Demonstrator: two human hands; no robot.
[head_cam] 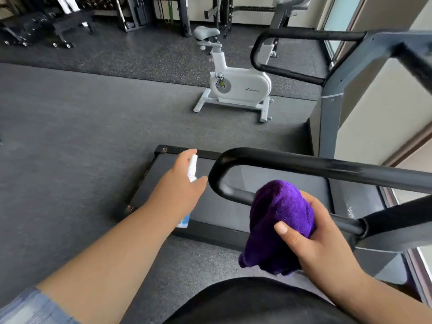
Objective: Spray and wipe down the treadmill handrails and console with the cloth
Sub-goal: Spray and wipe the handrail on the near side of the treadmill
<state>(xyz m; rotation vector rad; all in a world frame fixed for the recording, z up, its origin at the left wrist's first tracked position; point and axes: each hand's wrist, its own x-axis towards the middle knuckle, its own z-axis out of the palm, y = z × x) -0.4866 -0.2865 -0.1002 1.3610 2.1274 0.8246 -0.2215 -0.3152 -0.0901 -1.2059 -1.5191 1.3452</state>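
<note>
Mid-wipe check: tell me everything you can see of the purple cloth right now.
The purple cloth looks like plush, deep-violet microfibre, bunched into a thick wad rather than spread flat. The right hand grips it, thumb across the front and fingers wrapped behind. Its upper part is against the lower bar of the near handrail, covering a stretch of it just past the rounded bend. A loose lower end hangs below the hand. No stains or wet patches are discernible.

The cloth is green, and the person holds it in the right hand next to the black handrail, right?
Not quite. The head view shows the cloth is purple, not green. The rest holds: the right hand grips it beside the black handrail, while the left hand holds a white spray bottle.
</note>
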